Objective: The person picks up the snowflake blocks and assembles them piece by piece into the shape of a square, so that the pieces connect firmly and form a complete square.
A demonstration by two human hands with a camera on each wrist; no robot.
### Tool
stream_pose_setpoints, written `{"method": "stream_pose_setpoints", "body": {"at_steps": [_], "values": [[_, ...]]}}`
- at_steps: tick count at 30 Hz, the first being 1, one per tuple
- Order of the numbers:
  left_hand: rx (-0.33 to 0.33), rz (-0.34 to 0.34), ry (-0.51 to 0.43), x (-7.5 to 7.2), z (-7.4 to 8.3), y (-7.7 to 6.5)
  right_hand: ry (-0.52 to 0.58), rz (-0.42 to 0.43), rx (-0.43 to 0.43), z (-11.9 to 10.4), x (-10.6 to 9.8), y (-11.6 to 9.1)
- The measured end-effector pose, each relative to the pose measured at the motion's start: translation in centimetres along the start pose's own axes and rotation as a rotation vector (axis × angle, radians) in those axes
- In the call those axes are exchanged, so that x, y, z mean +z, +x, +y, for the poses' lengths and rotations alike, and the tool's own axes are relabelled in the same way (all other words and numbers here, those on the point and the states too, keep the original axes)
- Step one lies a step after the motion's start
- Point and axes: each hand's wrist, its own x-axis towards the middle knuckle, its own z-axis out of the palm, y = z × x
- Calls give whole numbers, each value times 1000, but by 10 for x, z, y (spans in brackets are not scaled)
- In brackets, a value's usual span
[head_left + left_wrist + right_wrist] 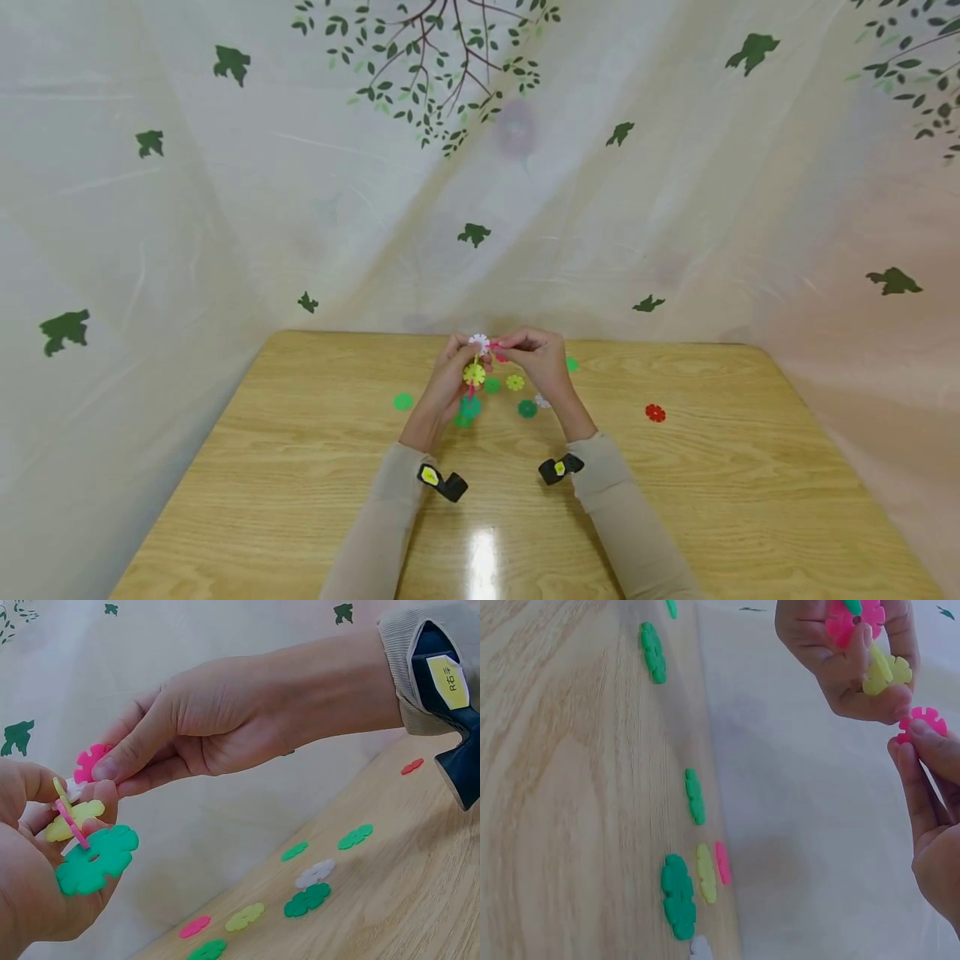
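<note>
My left hand grips a chain of flower-shaped plastic discs above the far part of the table. In the chain are a white disc, yellow discs, a pink disc and a teal-green disc at the near end. Between thumb and fingers, my right hand pinches another pink disc. That pink disc meets the white one at the left fingertips, where the fingers partly hide the white disc.
Loose discs lie on the wooden table: several green ones, a yellow one, a white one, a pink one and, off to the right, a red one. A patterned cloth hangs behind the table.
</note>
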Motion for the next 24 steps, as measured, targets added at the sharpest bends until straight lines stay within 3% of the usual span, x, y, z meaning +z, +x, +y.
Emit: {"method": "stream_pose_setpoints", "body": {"at_steps": [9, 15, 24], "values": [[-47, 48, 35, 5, 1, 1, -20, 7, 28, 3, -2, 0], [-74, 73, 75, 3, 0, 3, -20, -55, 71, 2, -6, 2], [-115, 53, 117, -2, 1, 3, -48, -135, 120, -4, -8, 6]]}}
